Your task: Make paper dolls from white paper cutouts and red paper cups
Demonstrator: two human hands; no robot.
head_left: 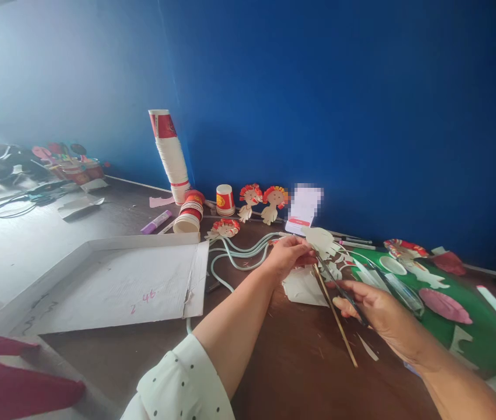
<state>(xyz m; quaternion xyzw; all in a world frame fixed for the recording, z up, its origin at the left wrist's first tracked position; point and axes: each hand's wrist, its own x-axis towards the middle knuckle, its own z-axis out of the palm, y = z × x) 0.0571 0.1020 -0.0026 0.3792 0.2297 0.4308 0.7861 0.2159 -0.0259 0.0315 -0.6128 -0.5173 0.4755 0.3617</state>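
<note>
My left hand (290, 255) reaches over the dark table, fingers pinched at the edge of a white paper cutout (320, 241). In my right hand (368, 303) is a slim dark pen-like tool (339, 289), slanting up to the left with its tip near the cutout and my left fingertips. A thin wooden stick (339, 326) slants down just left of my right hand; what its upper end touches is unclear. Beneath both hands lies a white paper piece (305, 289). A narrow paper scrap (368, 348) is below my right hand.
A tall paper cup stack (170, 157) leans near the blue wall. Nearby are a single cup (225, 200) and paper figures (270, 204). The shallow white box (120, 280) is at left; pale cables (243, 254) run beside it. Right is a green mat (488, 332) with a pink paper oval (445, 305).
</note>
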